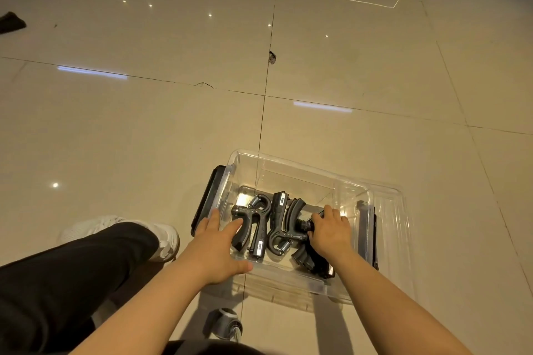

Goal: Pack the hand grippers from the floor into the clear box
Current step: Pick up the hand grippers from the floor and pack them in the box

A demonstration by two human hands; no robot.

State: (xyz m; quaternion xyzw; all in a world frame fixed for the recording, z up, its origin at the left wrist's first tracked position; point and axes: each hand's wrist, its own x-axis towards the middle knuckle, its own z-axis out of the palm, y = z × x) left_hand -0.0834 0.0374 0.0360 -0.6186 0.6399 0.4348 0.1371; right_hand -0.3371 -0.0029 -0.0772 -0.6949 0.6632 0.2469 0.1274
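Clear box (291,170): it sits open on the tiled floor (144,124) just in front of you, a black latch (206,199) on its left end and another (374,236) on its right.
Hand grippers: three black ones lie flat inside the box, left (253,219), middle (284,225) and right (313,261) (the right one is partly hidden under your wrist).
Left hand (215,248): your fingers are spread, fingertips on the left gripper's handle, thumb on the box's near rim.
Right hand (328,230): your fingers curl down onto a dark knob beside the middle gripper; whether they pinch it, you cannot tell.
Lid (395,210): clear, lying beneath the box's right side.
Leg (72,268): black trousers, white shoe (164,233), left of the box.
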